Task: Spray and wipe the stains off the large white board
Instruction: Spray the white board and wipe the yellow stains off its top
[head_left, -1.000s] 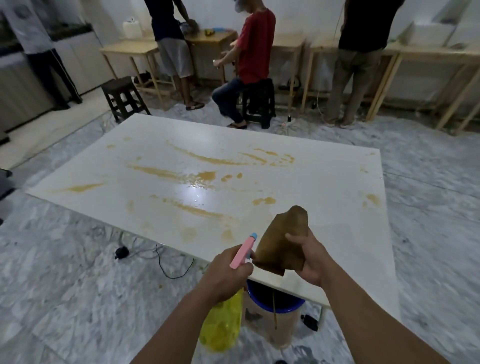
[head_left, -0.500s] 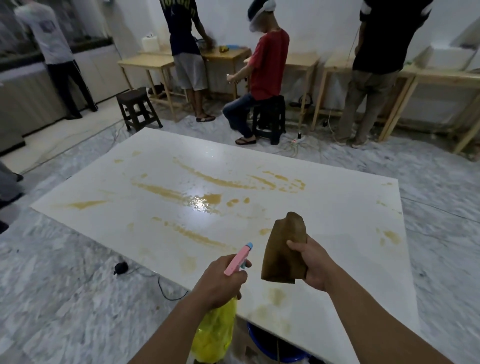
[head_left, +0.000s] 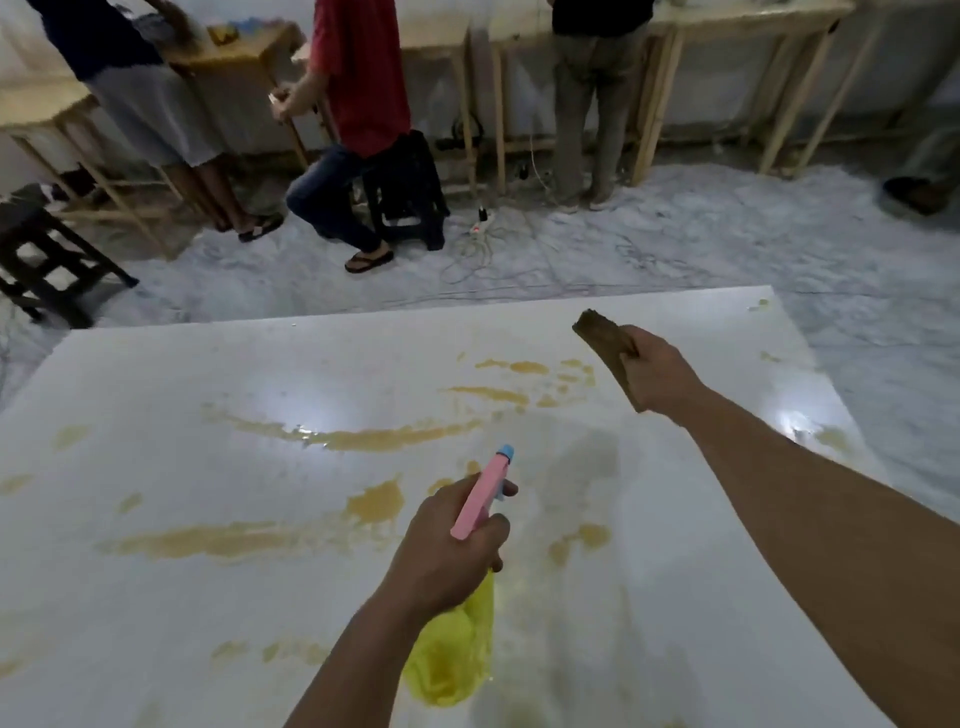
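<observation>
The large white board (head_left: 208, 374) fills the lower view, streaked with several yellow-brown stains (head_left: 363, 439). My left hand (head_left: 447, 551) grips a spray bottle (head_left: 457, 654) with a yellow body and a pink head with a blue nozzle, held over the board's middle and pointing away from me. My right hand (head_left: 654, 374) is stretched out toward the board's far right part, closed on a folded brown cloth (head_left: 605, 338) held just above the surface.
Three people stand or sit by wooden tables (head_left: 244, 47) along the far wall; one sits on a dark stool (head_left: 405, 192). Another dark stool (head_left: 41, 260) stands at the left. A power strip and cables (head_left: 483, 228) lie on the marble floor beyond the board.
I have come closer over the board. My right hand has reached forward and to the right with the cloth. The spray bottle now hangs above the board's middle.
</observation>
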